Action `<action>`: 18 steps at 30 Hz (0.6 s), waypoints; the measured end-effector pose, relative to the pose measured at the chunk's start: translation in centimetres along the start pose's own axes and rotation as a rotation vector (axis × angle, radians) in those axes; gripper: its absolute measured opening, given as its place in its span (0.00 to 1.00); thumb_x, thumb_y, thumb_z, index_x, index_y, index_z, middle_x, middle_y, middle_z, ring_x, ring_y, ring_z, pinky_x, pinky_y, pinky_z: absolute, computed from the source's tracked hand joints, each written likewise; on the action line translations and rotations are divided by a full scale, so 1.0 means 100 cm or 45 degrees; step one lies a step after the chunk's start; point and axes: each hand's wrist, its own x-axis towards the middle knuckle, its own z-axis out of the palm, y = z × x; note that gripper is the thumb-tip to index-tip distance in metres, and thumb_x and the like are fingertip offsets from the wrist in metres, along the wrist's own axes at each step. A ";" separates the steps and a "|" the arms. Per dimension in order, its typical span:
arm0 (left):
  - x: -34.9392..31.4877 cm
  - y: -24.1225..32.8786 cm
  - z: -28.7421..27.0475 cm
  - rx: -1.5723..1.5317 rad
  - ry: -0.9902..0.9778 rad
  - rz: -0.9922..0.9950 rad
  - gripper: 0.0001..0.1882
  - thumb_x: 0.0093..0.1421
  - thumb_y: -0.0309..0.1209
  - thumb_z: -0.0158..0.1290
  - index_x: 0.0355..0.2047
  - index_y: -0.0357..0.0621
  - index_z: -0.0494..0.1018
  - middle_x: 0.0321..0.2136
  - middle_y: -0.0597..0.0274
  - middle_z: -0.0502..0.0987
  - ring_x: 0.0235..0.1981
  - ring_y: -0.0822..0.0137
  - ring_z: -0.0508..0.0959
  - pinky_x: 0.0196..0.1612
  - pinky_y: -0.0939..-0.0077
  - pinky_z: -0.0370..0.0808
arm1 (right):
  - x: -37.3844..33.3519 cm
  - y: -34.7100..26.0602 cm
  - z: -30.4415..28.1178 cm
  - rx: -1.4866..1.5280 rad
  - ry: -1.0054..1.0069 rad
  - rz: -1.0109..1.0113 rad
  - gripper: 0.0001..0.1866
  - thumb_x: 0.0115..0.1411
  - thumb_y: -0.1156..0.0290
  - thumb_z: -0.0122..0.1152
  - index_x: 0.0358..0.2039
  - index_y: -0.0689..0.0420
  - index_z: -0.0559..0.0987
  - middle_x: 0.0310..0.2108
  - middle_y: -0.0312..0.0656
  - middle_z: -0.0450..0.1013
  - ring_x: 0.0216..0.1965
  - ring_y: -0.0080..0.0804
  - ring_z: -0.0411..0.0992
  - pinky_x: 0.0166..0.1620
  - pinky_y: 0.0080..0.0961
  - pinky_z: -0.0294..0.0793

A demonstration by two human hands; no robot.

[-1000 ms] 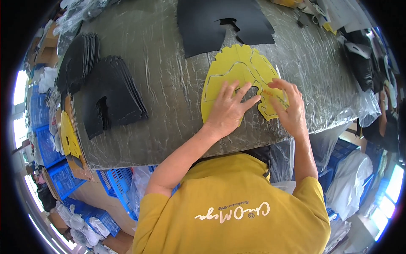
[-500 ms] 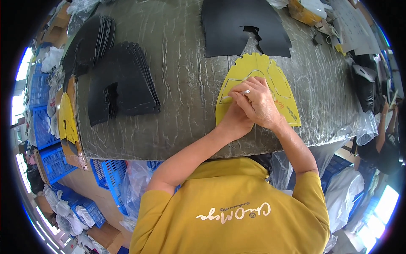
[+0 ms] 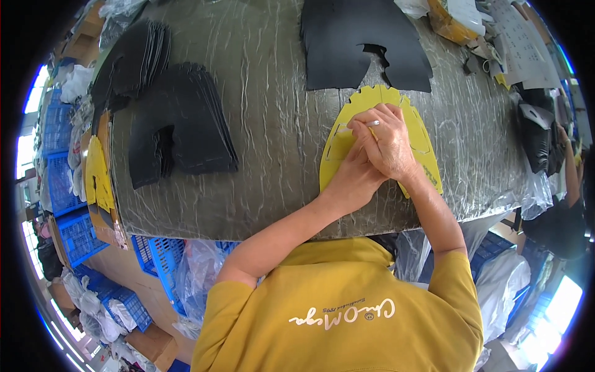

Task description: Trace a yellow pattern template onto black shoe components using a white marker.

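Observation:
A yellow template sheet (image 3: 334, 166) with a notched top edge and narrow slots lies on the dark work table. My right hand (image 3: 392, 146) is closed over it, its fingers pinched round a slim silver-white pen (image 3: 372, 123), of which only a short end shows. Underneath and to the left, my left hand (image 3: 356, 177) rests on the template; its fingers are mostly hidden by the right hand. Just beyond the template's top edge lies a black cut panel (image 3: 347, 43) with a notch in its near side.
Stacks of black cut panels (image 3: 201, 124) lie on the table's left. Further left are a yellow piece (image 3: 98, 170) on cardboard and blue crates (image 3: 83, 239). Papers (image 3: 520, 49) and a black bundle (image 3: 536, 133) lie at right. Another person's arm (image 3: 571, 167) shows at far right.
Both hands have shifted slightly up and right across the template, and the pen has become more upright. The template and the panel beyond it appear a little lower in view.

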 end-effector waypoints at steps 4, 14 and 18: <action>0.001 -0.001 0.001 -0.075 -0.022 -0.062 0.18 0.62 0.28 0.52 0.52 0.52 0.80 0.55 0.52 0.75 0.63 0.46 0.69 0.68 0.45 0.61 | 0.003 0.003 0.002 0.059 -0.059 -0.017 0.03 0.63 0.74 0.61 0.33 0.56 0.82 0.31 0.36 0.79 0.35 0.38 0.75 0.51 0.37 0.67; -0.002 -0.002 0.005 -0.048 -0.015 -0.006 0.18 0.62 0.29 0.51 0.51 0.56 0.81 0.56 0.54 0.73 0.65 0.45 0.64 0.72 0.42 0.54 | 0.000 0.010 0.003 -0.089 0.114 0.029 0.02 0.64 0.73 0.63 0.34 0.55 0.81 0.29 0.33 0.79 0.33 0.36 0.74 0.48 0.36 0.68; -0.002 -0.002 0.005 -0.012 -0.060 -0.004 0.19 0.60 0.28 0.52 0.51 0.55 0.81 0.55 0.54 0.73 0.65 0.45 0.64 0.71 0.42 0.56 | -0.005 0.013 0.000 -0.090 0.141 0.055 0.01 0.64 0.74 0.63 0.33 0.55 0.81 0.29 0.33 0.78 0.33 0.36 0.75 0.48 0.36 0.68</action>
